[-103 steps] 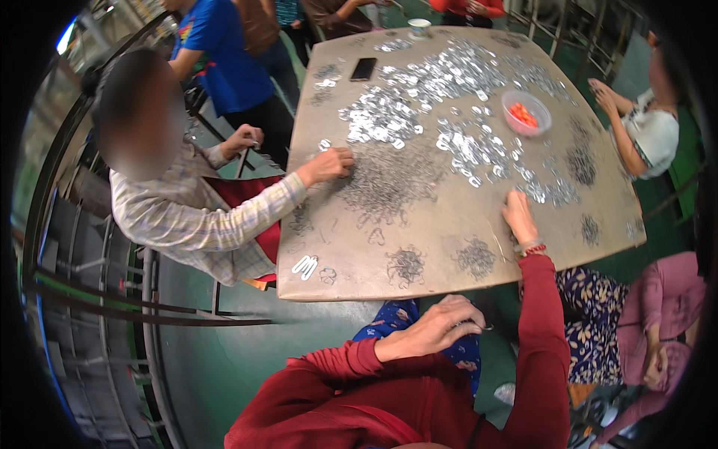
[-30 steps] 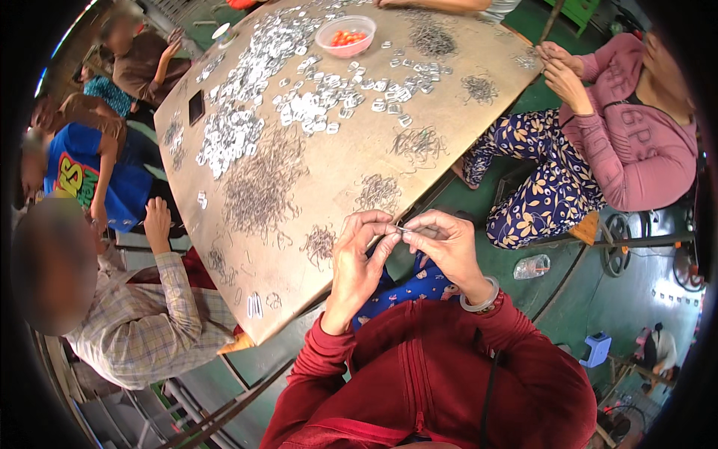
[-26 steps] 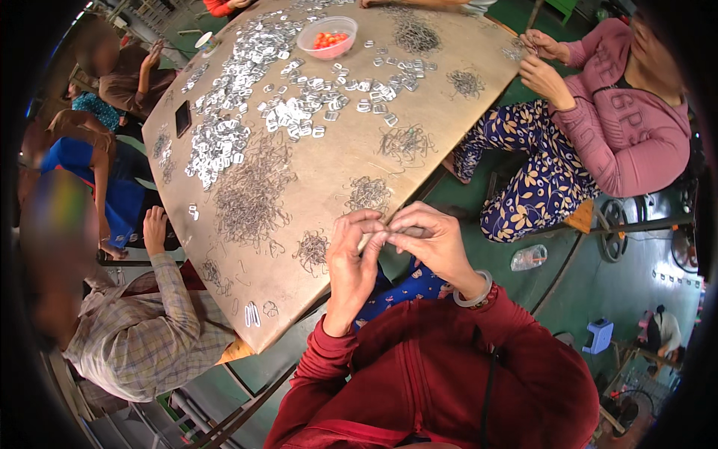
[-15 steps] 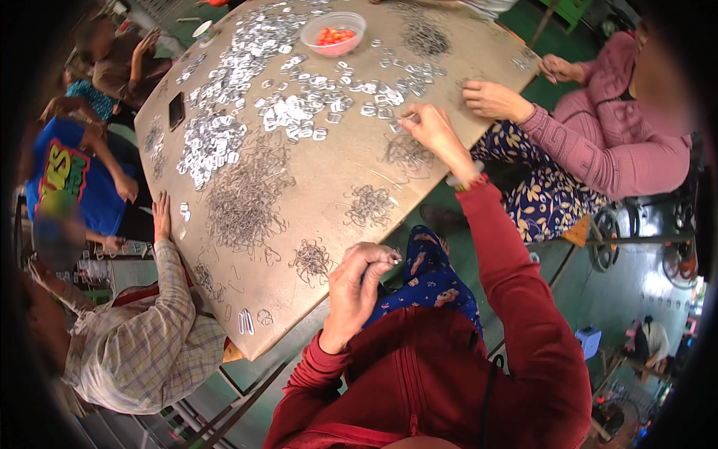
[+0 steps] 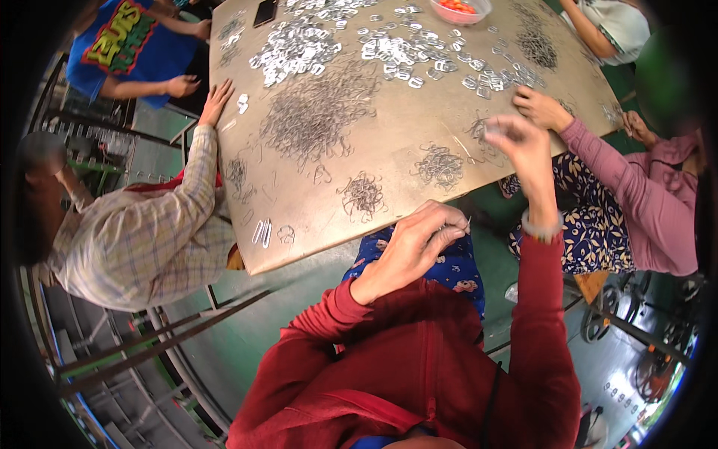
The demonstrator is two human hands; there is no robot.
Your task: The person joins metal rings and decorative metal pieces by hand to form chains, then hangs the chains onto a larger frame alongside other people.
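Note:
My left hand (image 5: 420, 243) is closed in a pinch beyond the table's near edge, above my lap. A small, thin metal piece (image 5: 468, 223) shows at its fingertips. Slightly blurred, my right hand (image 5: 527, 146) is raised over a small heap of bent wire pieces (image 5: 479, 129), its thumb and fingers curled together; what they hold, if anything, I cannot make out. Nearest my left hand on the table are two more heaps of dark bent wire, one heap (image 5: 363, 194) to its left and another heap (image 5: 441, 166) just beyond it.
The brown table (image 5: 404, 135) also bears a wide wire pile (image 5: 314, 112), many flat silver buckle-like pieces (image 5: 295, 49), a phone (image 5: 265, 12) and a clear bowl (image 5: 462, 10) of orange-red items. A co-worker's hand (image 5: 542, 108) works close to my right hand; another's hand (image 5: 215, 103) rests at the left edge.
The view has shifted, so the table sits higher and further right. My right hand has drawn back from the silver pieces to above the wire heap. My left hand stays pinched.

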